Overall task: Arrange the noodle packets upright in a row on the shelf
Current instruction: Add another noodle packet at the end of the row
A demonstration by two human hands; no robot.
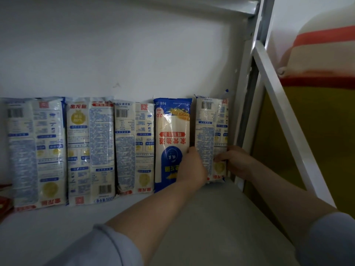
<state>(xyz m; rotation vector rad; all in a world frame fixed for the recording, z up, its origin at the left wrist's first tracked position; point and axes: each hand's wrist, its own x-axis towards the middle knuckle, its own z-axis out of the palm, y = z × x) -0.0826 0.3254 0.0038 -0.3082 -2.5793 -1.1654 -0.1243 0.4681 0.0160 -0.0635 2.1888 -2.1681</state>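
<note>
The last noodle packet [210, 139] stands at the shelf's [221, 217] right end, left hand [192, 166] and right hand [235, 162] clasping its lower edges; stiff, slick-wrapped, brittle inside

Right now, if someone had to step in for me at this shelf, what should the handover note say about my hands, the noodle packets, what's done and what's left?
Left hand: holding the left edge of the rightmost packet, partly overlapping the blue-front packet.
Right hand: fingers curled round the same packet's right edge, next to the shelf post.
Packets: five stand in a row against the back wall on the shelf; four show their printed backs, and the blue-front one is upside down.
Done: all five upright in line.
Left: settle the rightmost packet and let go; probably close the small gaps.
</note>
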